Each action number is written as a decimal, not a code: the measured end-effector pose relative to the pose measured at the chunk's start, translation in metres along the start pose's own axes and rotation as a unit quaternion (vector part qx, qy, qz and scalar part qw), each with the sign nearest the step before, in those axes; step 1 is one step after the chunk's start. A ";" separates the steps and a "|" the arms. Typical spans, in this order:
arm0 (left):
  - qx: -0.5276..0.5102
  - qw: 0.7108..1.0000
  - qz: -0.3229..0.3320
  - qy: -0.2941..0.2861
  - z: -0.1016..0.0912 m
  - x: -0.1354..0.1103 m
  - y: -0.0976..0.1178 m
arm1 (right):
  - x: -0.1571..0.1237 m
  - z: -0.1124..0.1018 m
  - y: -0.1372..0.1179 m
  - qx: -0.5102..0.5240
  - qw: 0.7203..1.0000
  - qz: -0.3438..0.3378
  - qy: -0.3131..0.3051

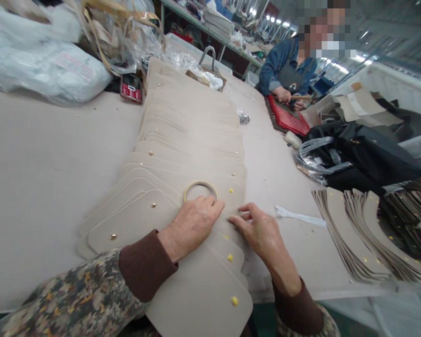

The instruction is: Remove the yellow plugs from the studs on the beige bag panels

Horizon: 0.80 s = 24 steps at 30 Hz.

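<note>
My left hand (192, 224) is closed on a thin roll of yellow tape (186, 191), whose ring stands up beyond my fingers. Under it lies a long fanned row of beige panels (192, 150) with rounded corners. Small gold-coloured metal studs (153, 205) show along their left side. Bits of yellow tape (230, 258) mark several panels on the right side. My right hand (261, 231) is at the right edge of the panels, thumb and fingers apart, with nothing visible between them. The nearest panel (203, 295) reaches over the table's front edge.
On the right lie stacks of curved beige strips (358, 229), white strips (300, 216) and a black bag (365, 150). A red phone (131, 88) and a plastic-wrapped bundle (52, 65) are at the back left. Across the table a person (287, 70) works over a red tray (289, 119).
</note>
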State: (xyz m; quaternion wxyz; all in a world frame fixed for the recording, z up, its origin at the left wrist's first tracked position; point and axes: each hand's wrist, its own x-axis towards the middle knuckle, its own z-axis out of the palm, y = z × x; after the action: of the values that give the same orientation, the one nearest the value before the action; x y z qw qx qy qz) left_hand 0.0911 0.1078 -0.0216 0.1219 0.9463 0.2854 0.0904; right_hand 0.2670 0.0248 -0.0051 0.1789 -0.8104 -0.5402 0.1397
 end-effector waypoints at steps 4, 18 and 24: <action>0.001 1.000 0.007 0.007 0.000 0.001 -0.001 | -0.016 0.000 0.013 0.110 0.994 -0.001 0.027; 0.004 1.000 0.025 -0.015 -0.005 0.001 -0.001 | -0.011 0.023 0.001 0.015 0.995 -0.085 0.041; 0.017 0.999 0.035 -0.028 -0.011 -0.001 -0.001 | -0.010 0.007 -0.004 0.033 0.994 -0.094 -0.050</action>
State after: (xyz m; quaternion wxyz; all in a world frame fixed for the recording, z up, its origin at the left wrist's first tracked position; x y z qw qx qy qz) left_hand 0.0872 0.1106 -0.0117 0.1108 0.9598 0.2499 0.0634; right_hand 0.2571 0.0179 -0.0098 0.1909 -0.7418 -0.6170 0.1806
